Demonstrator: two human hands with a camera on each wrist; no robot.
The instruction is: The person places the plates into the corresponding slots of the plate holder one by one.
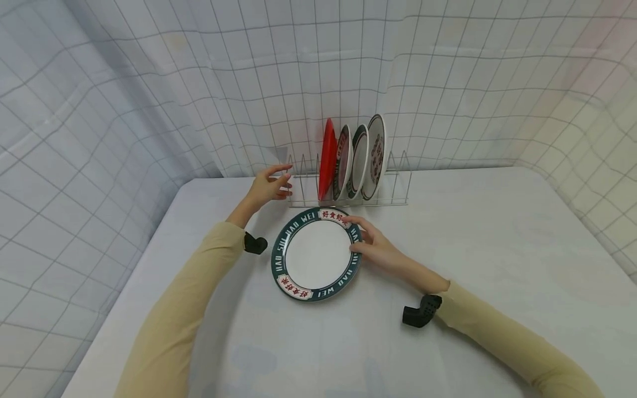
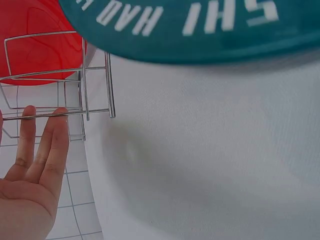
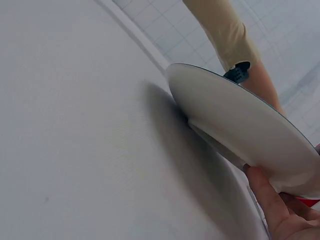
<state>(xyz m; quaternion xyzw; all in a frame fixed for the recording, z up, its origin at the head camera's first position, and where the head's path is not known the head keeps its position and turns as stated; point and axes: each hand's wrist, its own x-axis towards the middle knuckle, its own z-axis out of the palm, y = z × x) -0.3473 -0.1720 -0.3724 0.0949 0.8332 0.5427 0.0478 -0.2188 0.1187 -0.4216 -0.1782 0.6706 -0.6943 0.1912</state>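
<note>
My right hand (image 1: 380, 251) grips the right edge of a round plate (image 1: 318, 254) with a white middle and a dark green lettered rim. In the right wrist view the plate (image 3: 235, 115) is tilted, its pale underside showing and a finger pressing below it. Left of a wire dish rack (image 1: 398, 188), my left hand (image 1: 269, 188) reaches to the rack's end. Seen from the left wrist, the fingers (image 2: 55, 150) are fairly straight, tips at the end wire. In the rack stand a red plate (image 1: 327, 160) and several patterned plates (image 1: 375, 157).
The rack stands at the back of the white table (image 1: 478, 237), close to a white cloth wall (image 1: 318, 66) with grid lines. Black wrist cameras (image 1: 422, 310) sit by both beige sleeves (image 1: 189, 293).
</note>
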